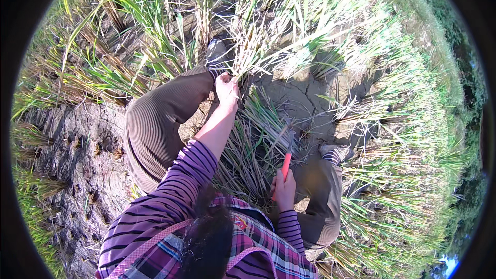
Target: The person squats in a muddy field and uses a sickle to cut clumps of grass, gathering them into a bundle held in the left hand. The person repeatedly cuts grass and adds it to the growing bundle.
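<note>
My left hand [228, 89] is closed around the lower ends of a bunch of cut, grass-like stalks [248, 60] beside my left shoe. In my right hand [285, 189], low and to the right, is the red handle of a sickle [286, 164]. Its metal blade points away from me and partly blends with the straw behind it, so its full shape cannot be made out. Between my legs a pile of cut stalks [252, 155] lies on the ground, just left of the sickle.
Cracked dry soil [300, 97] shows ahead. Tall green plants [155, 19] stand at the upper left. Leafy stubble [387, 170] spreads on the right, and rough mud [89, 162] lies on the left. My knees are bent, one on each side of the pile.
</note>
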`<state>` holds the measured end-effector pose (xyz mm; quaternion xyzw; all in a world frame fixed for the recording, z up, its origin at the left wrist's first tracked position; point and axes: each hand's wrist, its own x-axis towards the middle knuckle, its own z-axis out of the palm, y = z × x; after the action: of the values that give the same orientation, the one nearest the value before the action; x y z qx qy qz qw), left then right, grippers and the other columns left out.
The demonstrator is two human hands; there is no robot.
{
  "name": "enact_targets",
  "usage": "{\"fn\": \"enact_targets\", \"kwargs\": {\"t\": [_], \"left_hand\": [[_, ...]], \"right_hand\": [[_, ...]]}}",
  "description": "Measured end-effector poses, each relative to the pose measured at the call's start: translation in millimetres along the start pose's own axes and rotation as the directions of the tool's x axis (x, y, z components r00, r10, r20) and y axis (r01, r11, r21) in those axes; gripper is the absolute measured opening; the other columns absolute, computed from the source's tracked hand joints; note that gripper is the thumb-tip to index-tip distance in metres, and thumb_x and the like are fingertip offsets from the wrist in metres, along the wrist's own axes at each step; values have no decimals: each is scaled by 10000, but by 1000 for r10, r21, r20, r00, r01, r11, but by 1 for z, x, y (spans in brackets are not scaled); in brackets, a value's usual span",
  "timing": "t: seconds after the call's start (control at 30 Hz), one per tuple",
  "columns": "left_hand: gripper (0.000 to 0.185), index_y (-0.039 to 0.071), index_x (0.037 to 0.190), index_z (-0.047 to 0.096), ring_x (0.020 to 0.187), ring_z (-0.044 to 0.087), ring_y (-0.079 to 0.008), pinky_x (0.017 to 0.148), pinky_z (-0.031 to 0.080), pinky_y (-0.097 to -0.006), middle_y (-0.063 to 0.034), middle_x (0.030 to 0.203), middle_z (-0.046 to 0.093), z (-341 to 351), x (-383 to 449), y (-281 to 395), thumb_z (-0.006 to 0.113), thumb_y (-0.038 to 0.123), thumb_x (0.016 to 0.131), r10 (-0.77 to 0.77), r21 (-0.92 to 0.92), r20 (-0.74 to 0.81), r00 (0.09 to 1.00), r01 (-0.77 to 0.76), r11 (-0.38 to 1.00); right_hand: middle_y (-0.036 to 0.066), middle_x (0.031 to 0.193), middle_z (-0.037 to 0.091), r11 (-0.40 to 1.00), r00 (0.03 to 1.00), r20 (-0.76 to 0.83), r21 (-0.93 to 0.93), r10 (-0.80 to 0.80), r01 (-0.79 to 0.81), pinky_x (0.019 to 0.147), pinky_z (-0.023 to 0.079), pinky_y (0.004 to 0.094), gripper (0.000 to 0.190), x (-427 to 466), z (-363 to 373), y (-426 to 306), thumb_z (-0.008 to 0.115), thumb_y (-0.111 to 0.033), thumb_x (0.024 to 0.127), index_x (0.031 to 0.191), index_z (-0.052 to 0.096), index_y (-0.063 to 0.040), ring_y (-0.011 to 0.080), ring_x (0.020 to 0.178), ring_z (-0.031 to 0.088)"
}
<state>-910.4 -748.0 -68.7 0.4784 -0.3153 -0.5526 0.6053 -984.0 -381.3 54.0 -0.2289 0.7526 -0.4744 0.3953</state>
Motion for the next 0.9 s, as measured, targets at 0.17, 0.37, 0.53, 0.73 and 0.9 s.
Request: {"fn": "enact_targets", "kwargs": {"t": [0.17, 0.37, 0.53, 0.73, 0.9], "left_hand": [[434, -25, 1188, 542, 942, 587, -140, 845, 492, -273, -79, 1076, 626, 18, -27, 9, 686, -11, 780, -65, 6, 58, 996, 65, 998], [991, -37, 1403, 351, 1183, 476, -432, 1030, 400, -487, -251, 1300, 479, 22, -27, 53, 862, 407, 679, 458, 565, 344, 820, -570, 596], [1164, -53, 1461, 273, 1279, 456, -410, 1085, 392, -433, -256, 1408, 430, 76, -19, 88, 953, 269, 573, 613, 434, 427, 665, -745, 507], [578, 68, 1296, 520, 1043, 652, -349, 903, 513, -391, -174, 1144, 686, 113, 41, 88, 761, 241, 800, 183, 539, 489, 853, -460, 706], [430, 122, 1165, 624, 1009, 658, -361, 880, 510, -433, -179, 1054, 701, 114, 67, 96, 715, 320, 795, 55, 528, 670, 741, -527, 666]], "right_hand": [[26, 648, 531, 965, 995, -78, -260, -60, 38, 423, 432, 281, 191, 93, 3, 60, 536, -222, 1005, 951, 485, -47, 113, 468, 512], [12, 658, 508, 921, 1000, -17, -389, 6, -12, 423, 416, 280, 172, 63, 12, 116, 530, -212, 1005, 962, 471, -56, 101, 494, 505], [200, 724, 622, 917, 985, 30, -372, 167, -144, 574, 464, 471, 257, 1, 11, 50, 533, -270, 995, 990, 515, -14, 387, 650, 638], [138, 629, 591, 847, 986, -72, -525, -147, 88, 522, 450, 429, 219, 21, 11, 20, 522, -242, 1009, 996, 526, -24, 315, 557, 609], [59, 618, 554, 942, 993, -36, -320, -114, 97, 486, 432, 321, 190, 22, 23, -10, 539, -224, 1009, 991, 538, -35, 162, 519, 570]]}}
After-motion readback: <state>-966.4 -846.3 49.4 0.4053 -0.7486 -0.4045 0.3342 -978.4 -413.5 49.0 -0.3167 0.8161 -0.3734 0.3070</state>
